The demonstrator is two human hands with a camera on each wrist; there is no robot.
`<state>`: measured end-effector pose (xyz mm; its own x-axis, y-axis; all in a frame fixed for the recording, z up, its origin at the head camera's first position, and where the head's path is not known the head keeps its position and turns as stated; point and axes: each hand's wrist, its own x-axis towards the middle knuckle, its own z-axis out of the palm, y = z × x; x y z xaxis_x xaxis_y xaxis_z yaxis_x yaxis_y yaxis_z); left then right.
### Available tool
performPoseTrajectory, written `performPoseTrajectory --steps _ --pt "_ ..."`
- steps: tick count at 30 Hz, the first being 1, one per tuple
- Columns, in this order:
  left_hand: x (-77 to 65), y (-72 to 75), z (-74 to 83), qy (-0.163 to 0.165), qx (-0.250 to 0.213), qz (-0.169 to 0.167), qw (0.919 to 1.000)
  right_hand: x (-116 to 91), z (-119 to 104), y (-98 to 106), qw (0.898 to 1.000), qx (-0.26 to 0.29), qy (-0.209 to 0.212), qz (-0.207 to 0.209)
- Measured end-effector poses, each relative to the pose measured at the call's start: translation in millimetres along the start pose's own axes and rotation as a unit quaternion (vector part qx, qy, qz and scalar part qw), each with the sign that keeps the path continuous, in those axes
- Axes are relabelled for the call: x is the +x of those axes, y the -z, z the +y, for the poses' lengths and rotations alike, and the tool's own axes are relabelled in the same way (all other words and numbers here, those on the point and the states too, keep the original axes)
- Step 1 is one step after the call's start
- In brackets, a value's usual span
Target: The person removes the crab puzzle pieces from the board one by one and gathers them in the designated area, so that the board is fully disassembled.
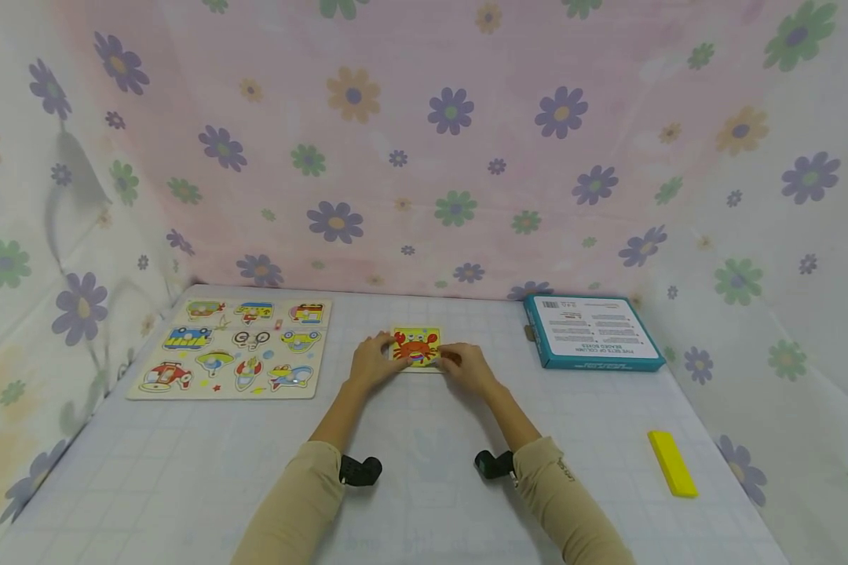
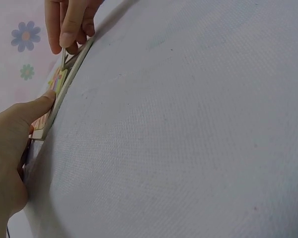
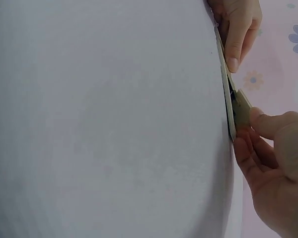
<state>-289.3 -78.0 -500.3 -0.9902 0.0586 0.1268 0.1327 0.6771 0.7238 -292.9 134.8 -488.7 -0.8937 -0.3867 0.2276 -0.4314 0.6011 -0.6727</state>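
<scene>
Crab puzzle (image 1: pixel 417 345), a flat square, red crab on yellow with a thin pale rim, lies on finely textured white cloth (image 1: pixel 417 502), between both hands. At its nine o'clock, the left hand (image 1: pixel 369 362) grips the edge, thumb on the face, other fingers mostly hidden. At three o'clock, the right hand (image 1: pixel 472 366) pinches a thin, tilted piece (image 3: pixel 242 110); its picture cannot be made out. Farther towards nine, a pale board (image 1: pixel 201 390) carries colourful vehicle shapes. Towards three sits a teal box (image 1: pixel 601 363), contents hidden; at four, a yellow bar (image 1: pixel 673 463). Beige sleeves (image 1: pixel 290 502) are cut off at six o'clock
</scene>
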Motion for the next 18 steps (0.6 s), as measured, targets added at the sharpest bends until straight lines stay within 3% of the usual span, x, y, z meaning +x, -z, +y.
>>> performPoseTrajectory --steps 3,8,18 --pt "0.1 -0.2 -0.2 0.001 0.006 -0.001 1.0 1.0 -0.1 0.9 0.998 0.051 -0.039 -0.011" --pt "1.4 -0.7 -1.1 0.002 -0.002 -0.003 1.0 4.6 0.7 2.0 0.984 0.139 -0.109 -0.02" --pt "3.1 -2.7 -5.8 -0.015 -0.003 0.005 0.9999 7.6 -7.1 8.5 0.978 0.15 -0.135 -0.043"
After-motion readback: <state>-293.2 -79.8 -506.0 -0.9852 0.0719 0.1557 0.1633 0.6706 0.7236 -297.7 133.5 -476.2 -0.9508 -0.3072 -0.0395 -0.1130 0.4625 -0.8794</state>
